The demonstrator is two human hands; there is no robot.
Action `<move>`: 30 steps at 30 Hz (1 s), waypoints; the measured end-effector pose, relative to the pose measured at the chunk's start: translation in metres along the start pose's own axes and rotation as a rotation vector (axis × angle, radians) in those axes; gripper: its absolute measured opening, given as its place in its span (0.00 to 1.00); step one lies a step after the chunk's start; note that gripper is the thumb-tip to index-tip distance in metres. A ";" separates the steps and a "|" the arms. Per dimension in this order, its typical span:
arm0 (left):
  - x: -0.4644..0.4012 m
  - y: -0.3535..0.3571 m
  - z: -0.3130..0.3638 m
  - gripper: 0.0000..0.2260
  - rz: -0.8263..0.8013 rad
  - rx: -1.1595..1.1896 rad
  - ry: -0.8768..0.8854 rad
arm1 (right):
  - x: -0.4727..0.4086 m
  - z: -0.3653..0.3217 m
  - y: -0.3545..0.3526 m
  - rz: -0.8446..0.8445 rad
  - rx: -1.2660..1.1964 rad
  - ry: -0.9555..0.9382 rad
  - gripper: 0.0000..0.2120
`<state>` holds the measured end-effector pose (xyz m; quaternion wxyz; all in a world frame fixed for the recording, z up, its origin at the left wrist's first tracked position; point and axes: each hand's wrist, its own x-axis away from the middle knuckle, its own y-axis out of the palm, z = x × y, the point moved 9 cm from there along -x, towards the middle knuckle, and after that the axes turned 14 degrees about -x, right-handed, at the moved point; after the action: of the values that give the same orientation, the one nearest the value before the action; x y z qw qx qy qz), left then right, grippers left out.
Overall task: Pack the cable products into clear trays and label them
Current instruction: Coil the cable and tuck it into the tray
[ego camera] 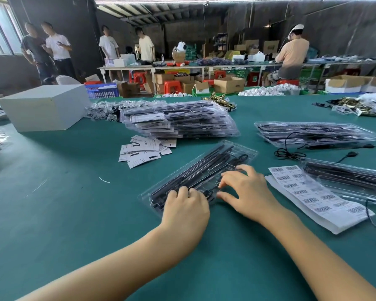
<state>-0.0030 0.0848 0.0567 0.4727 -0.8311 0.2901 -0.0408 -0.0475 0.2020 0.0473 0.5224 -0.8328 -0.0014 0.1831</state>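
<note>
A clear tray (228, 158) holding black rods and a cable lies slantwise on the green table (63, 203) in front of me. My left hand (183, 210) presses on the tray's near end, its fingers bent over the black parts. My right hand (245, 190) rests with spread fingers on the tray's middle, fingertips touching the plastic. A sheet of barcode labels (313, 194) lies just to the right. Loose white cards (142, 149) are scattered behind the tray.
A pile of filled clear trays (178, 119) stands at the back centre, another stack (313, 132) at the right and one more tray (347, 178) near the labels. A loose black cable (291, 152) and a white box (46, 106) are also on the table. Several people stand beyond.
</note>
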 end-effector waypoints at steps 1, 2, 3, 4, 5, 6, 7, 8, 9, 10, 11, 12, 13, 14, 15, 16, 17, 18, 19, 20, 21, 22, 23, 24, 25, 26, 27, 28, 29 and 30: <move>0.004 -0.002 -0.007 0.16 0.083 -0.017 -0.015 | -0.001 -0.006 0.000 0.033 0.078 -0.039 0.13; 0.007 -0.001 -0.014 0.16 0.160 -0.022 -0.026 | -0.001 -0.012 0.002 0.046 0.113 -0.074 0.13; 0.010 0.004 -0.021 0.18 0.220 0.003 -0.038 | -0.002 -0.015 0.004 0.051 0.102 -0.092 0.13; 0.011 0.009 -0.028 0.20 0.267 0.030 -0.053 | -0.002 -0.018 0.006 0.057 0.064 -0.096 0.13; 0.012 0.014 -0.035 0.21 0.301 0.048 -0.055 | -0.001 -0.018 0.007 0.071 0.019 -0.090 0.13; 0.011 0.019 -0.041 0.20 0.322 0.075 -0.057 | -0.001 -0.018 0.007 0.087 0.000 -0.086 0.14; 0.010 0.024 -0.047 0.17 0.341 0.122 -0.071 | 0.000 -0.018 0.008 0.099 0.001 -0.083 0.15; 0.009 0.028 -0.053 0.13 0.357 0.178 -0.089 | 0.000 -0.018 0.009 0.107 0.004 -0.080 0.15; 0.007 0.030 -0.057 0.09 0.372 0.234 -0.105 | 0.000 -0.017 0.010 0.111 0.002 -0.072 0.16; 0.006 0.033 -0.061 0.07 0.387 0.288 -0.119 | 0.000 -0.016 0.011 0.112 0.000 -0.061 0.16; 0.004 0.034 -0.062 0.06 0.406 0.333 -0.133 | -0.001 -0.014 0.012 0.112 0.004 -0.051 0.16; 0.001 0.036 -0.064 0.06 0.420 0.364 -0.143 | -0.002 -0.013 0.013 0.113 0.012 -0.044 0.15; -0.001 0.039 -0.066 0.06 0.427 0.387 -0.155 | -0.004 -0.012 0.014 0.113 0.016 -0.034 0.15; -0.005 0.042 -0.069 0.06 0.416 0.416 -0.172 | -0.005 -0.010 0.014 0.117 0.009 -0.024 0.14; -0.008 0.046 -0.072 0.06 0.395 0.452 -0.194 | -0.006 -0.008 0.015 0.120 -0.007 -0.017 0.13; -0.011 0.052 -0.075 0.07 0.359 0.492 -0.212 | -0.007 -0.007 0.015 0.126 -0.025 -0.011 0.12; -0.014 0.058 -0.077 0.09 0.319 0.526 -0.223 | -0.007 -0.006 0.015 0.130 -0.040 -0.006 0.11; -0.017 0.065 -0.078 0.10 0.288 0.546 -0.224 | -0.008 -0.005 0.015 0.136 -0.052 0.004 0.11; -0.019 0.069 -0.078 0.11 0.270 0.557 -0.215 | -0.008 -0.003 0.016 0.140 -0.064 0.018 0.10; -0.020 0.072 -0.079 0.11 0.269 0.568 -0.200 | -0.008 0.000 0.016 0.142 -0.079 0.036 0.10; -0.022 0.072 -0.080 0.11 0.279 0.580 -0.179 | -0.009 0.002 0.017 0.143 -0.098 0.052 0.10; -0.023 0.072 -0.082 0.10 0.294 0.590 -0.157 | -0.009 0.004 0.017 0.144 -0.123 0.066 0.10; -0.025 0.072 -0.086 0.09 0.306 0.613 -0.143 | -0.010 0.005 0.017 0.145 -0.148 0.077 0.09; -0.027 0.074 -0.094 0.08 0.315 0.658 -0.156 | -0.011 0.007 0.018 0.144 -0.165 0.085 0.09; -0.029 0.078 -0.107 0.08 0.331 0.712 -0.209 | -0.011 0.008 0.018 0.141 -0.177 0.091 0.08; -0.030 0.083 -0.124 0.07 0.356 0.746 -0.304 | -0.011 0.009 0.018 0.140 -0.183 0.095 0.08; -0.031 0.091 -0.143 0.07 0.372 0.745 -0.421 | -0.011 0.010 0.018 0.140 -0.187 0.096 0.08; -0.032 0.101 -0.161 0.08 0.356 0.716 -0.535 | -0.011 0.010 0.018 0.141 -0.190 0.094 0.07; -0.034 0.114 -0.175 0.09 0.299 0.673 -0.625 | -0.011 0.009 0.018 0.141 -0.190 0.088 0.07; -0.037 0.129 -0.185 0.11 0.210 0.614 -0.678 | -0.011 0.009 0.018 0.140 -0.189 0.082 0.07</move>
<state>-0.1543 -0.0871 0.0614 0.7665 -0.5852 0.1764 0.1972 -0.0638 0.1996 0.0315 0.4270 -0.8832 0.0610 0.1840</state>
